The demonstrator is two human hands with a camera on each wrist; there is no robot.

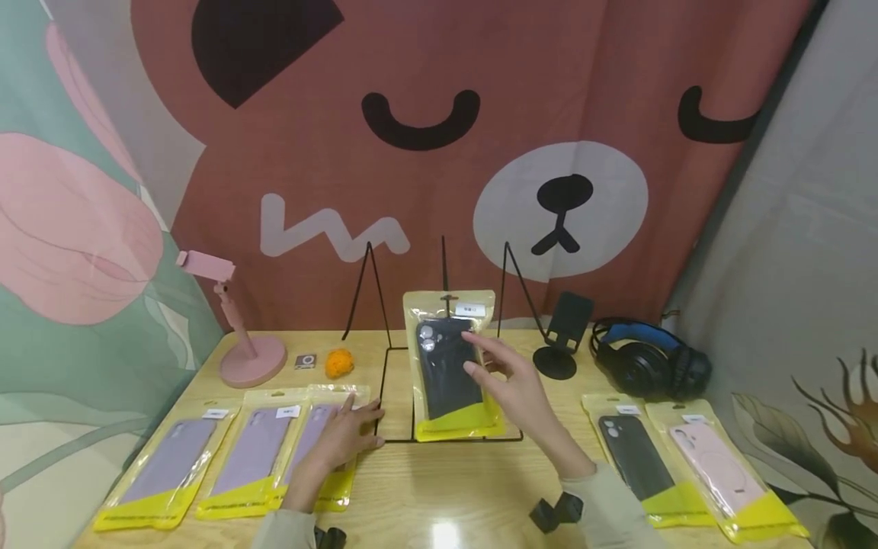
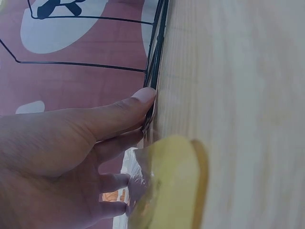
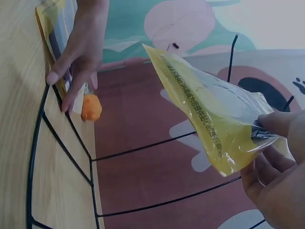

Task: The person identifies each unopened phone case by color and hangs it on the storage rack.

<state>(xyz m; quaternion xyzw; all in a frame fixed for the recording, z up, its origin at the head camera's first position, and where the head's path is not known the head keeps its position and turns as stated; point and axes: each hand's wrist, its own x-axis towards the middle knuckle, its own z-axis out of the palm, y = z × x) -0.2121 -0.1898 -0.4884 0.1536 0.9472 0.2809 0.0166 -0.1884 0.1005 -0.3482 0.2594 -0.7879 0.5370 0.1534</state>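
My right hand [image 1: 514, 385] grips a packaged dark phone case [image 1: 449, 374] by its right side. Its clear pouch with a yellow bottom stands nearly upright in front of the black wire rack [image 1: 382, 396]; the right wrist view shows the pouch [image 3: 200, 109] edge-on. My left hand [image 1: 343, 435] lies at the rack's front left corner, fingers extended. Its thumb and index finger touch the wire [image 2: 151, 81], while the palm side partly covers a packaged purple phone case [image 1: 309, 442].
Two more packaged purple cases [image 1: 171, 461] [image 1: 252, 450] lie left. A packaged black case [image 1: 634, 457] and pink case [image 1: 716, 465] lie right. Behind stand a pink lamp-like stand [image 1: 252, 362], an orange ball [image 1: 339, 364], a black phone stand [image 1: 569, 320] and headphones [image 1: 641, 366].
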